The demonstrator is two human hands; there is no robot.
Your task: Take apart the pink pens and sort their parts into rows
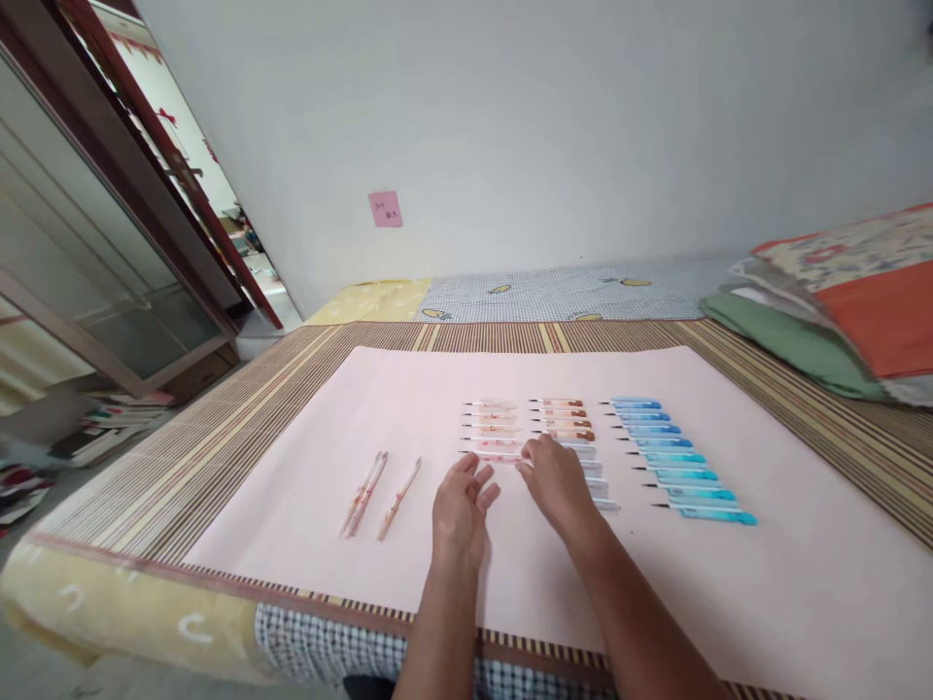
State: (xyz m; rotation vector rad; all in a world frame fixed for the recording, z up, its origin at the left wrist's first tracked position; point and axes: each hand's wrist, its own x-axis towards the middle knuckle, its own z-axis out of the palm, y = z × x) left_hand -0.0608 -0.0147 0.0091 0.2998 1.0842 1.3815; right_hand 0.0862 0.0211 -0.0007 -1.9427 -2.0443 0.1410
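Observation:
My right hand (552, 478) pinches the right end of a pink-patterned pen (496, 455) at the near end of the left column. My left hand (465, 506) is at that pen's left end, palm partly up and fingers apart; whether its fingertips touch the pen I cannot tell. Above this pen lie more pale pink and orange pens (492, 416). In the middle column are brown-ended pens (569, 413) and clear-grey pens (599, 483), partly hidden by my right hand. A column of blue and turquoise pens (681, 462) lies to the right, dark tips pointing left.
Two red-patterned pens (364, 494) and an orange-patterned pen (399, 499) lie apart on the left of the pale pink sheet (292, 467). Under the sheet is a striped mat (219, 428). Folded bedding (838, 321) is piled at right. A pink note (385, 209) sticks to the wall.

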